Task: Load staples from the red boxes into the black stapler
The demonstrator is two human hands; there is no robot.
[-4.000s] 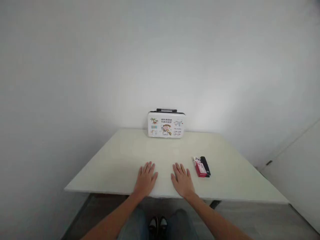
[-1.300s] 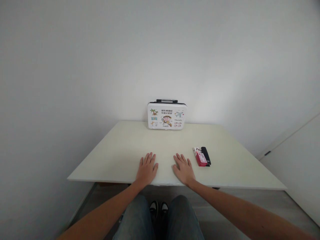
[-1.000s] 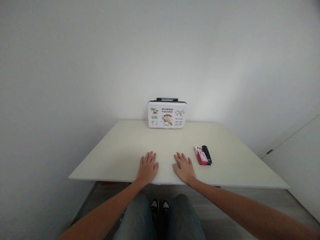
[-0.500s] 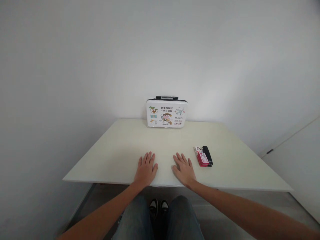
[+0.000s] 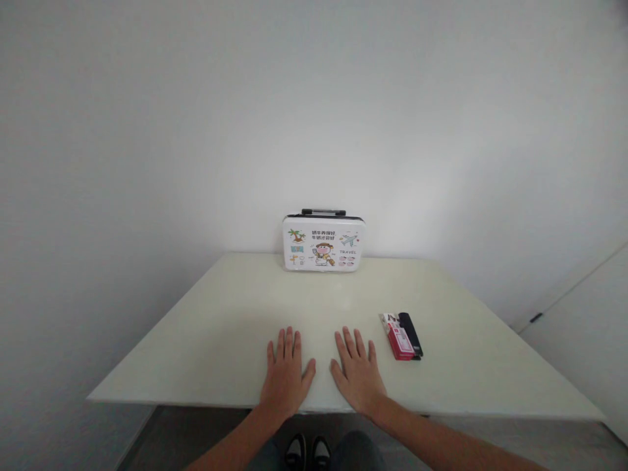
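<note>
My left hand [image 5: 285, 373] lies palm down near the table's front edge, fingers spread and holding nothing. Beside it, my right hand [image 5: 359, 371] also rests flat with its fingers apart. Just right of that hand are a small red and white box [image 5: 401, 340] and a black stapler [image 5: 411, 333], side by side and touching or nearly so. At the back of the table a white case [image 5: 324, 245] stands upright, printed with a cartoon cow, a palm tree and an airplane. Its dark handle [image 5: 324, 212] points up.
The pale table [image 5: 196, 353] reaches back to a plain white wall [image 5: 314, 104]. On the right is a white panel with a small black fitting [image 5: 536, 318]. My shoes [image 5: 321, 451] show on the grey floor below the front edge.
The view has shifted, so the table and everything on it sit lower in the picture. Both hands stay flat on the table, their fingers a little more spread. The case, box and stapler keep their places.
</note>
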